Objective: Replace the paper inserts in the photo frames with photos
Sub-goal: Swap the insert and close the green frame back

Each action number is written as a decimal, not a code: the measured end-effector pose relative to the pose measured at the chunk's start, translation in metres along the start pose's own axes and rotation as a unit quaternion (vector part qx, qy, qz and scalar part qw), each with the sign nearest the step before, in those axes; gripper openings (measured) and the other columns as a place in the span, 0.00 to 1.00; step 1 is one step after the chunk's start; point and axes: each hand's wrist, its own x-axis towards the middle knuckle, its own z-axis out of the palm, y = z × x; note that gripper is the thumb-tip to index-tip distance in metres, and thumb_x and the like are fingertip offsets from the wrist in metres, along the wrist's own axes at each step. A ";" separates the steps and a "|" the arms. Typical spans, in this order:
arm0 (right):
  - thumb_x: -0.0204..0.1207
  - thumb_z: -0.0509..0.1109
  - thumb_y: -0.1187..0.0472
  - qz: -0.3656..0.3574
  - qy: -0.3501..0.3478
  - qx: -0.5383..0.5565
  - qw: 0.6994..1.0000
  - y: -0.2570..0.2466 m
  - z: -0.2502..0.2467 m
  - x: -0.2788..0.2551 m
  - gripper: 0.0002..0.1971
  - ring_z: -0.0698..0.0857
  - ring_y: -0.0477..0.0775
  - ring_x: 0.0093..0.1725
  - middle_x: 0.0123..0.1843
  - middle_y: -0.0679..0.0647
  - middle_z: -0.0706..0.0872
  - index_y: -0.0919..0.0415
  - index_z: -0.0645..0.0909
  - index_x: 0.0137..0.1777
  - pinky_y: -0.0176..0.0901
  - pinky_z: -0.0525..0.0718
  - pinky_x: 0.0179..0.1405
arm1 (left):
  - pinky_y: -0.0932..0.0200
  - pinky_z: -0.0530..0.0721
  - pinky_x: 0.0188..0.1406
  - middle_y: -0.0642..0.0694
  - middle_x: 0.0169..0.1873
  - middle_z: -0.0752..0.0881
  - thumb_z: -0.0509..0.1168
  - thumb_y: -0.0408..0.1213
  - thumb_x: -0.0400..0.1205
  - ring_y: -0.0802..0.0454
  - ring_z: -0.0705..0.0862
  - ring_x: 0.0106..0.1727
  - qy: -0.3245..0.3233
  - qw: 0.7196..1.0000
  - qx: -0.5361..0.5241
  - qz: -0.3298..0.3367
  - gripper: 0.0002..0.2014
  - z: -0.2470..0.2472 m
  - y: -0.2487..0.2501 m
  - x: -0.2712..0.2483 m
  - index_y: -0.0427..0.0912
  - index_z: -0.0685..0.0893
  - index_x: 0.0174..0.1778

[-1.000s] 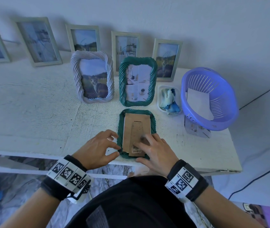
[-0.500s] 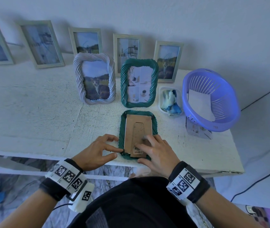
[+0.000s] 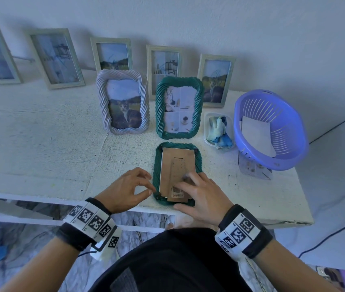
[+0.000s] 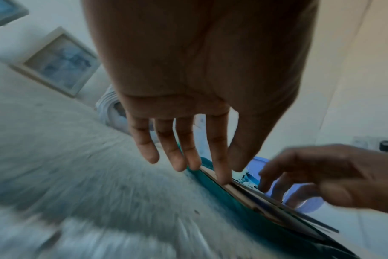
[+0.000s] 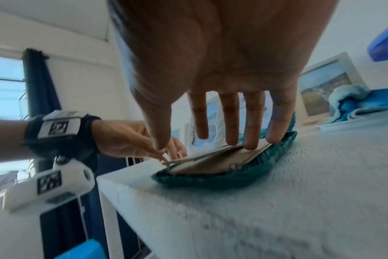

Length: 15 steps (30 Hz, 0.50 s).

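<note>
Head view shows the green frame [image 3: 177, 173] lying face down at the near edge of the white table [image 3: 41, 144], with its brown backing board [image 3: 176, 171] upward; we judge the step is to free this board, so we should turn each small clip fully aside before we lift, and lift the board flat so nothing under it slides out. Our right hand [image 3: 199, 197] lies on the board with fingers almost straight and spread, pressing it down and gripping nothing; our left hand [image 3: 125, 188] is at the left near corner of the frame, fingers half curled, the index tip touching the edge of the board; whether it pinches a clip we cannot tell. To the right stands the purple basket [image 3: 289, 157] with a white paper [image 3: 255, 133] inside.
</note>
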 end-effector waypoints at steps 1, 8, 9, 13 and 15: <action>0.73 0.60 0.31 0.008 0.006 0.025 1.000 0.001 -0.005 0.002 0.32 0.76 0.55 0.60 0.65 0.50 0.75 0.48 0.74 0.71 0.50 0.80 0.55 | 0.51 0.78 0.63 0.56 0.55 0.78 0.55 0.61 0.75 0.59 0.78 0.59 0.019 1.000 0.020 0.004 0.21 -0.002 0.002 0.005 0.58 0.88 0.51; 0.82 0.60 0.44 0.123 0.059 0.033 0.990 0.036 -0.026 0.036 0.27 0.76 0.61 0.61 0.62 0.58 0.76 0.58 0.68 0.77 0.53 0.78 0.59 | 0.44 0.78 0.63 0.48 0.67 0.79 0.52 0.61 0.78 0.49 0.78 0.65 0.034 0.982 0.172 0.070 0.26 -0.007 0.041 0.060 0.58 0.81 0.68; 0.83 0.60 0.46 0.137 0.045 0.026 0.989 0.042 -0.026 0.041 0.27 0.75 0.63 0.62 0.63 0.60 0.76 0.59 0.67 0.78 0.54 0.77 0.61 | 0.44 0.76 0.66 0.48 0.70 0.76 0.53 0.62 0.79 0.48 0.77 0.68 0.016 0.977 0.202 0.070 0.25 -0.007 0.047 0.066 0.59 0.79 0.70; 0.85 0.58 0.50 0.146 0.001 0.009 0.989 0.052 -0.025 0.052 0.25 0.74 0.67 0.63 0.65 0.62 0.74 0.61 0.68 0.77 0.55 0.74 0.63 | 0.45 0.67 0.73 0.49 0.76 0.70 0.56 0.62 0.82 0.47 0.71 0.73 -0.028 0.952 0.305 0.029 0.24 -0.005 0.060 0.084 0.62 0.74 0.73; 0.84 0.58 0.54 0.144 0.000 0.022 0.989 0.053 -0.024 0.054 0.22 0.74 0.67 0.62 0.63 0.62 0.74 0.63 0.71 0.74 0.55 0.74 0.63 | 0.46 0.66 0.72 0.50 0.75 0.71 0.57 0.63 0.81 0.47 0.72 0.73 -0.028 0.948 0.316 0.023 0.25 -0.003 0.060 0.086 0.62 0.73 0.73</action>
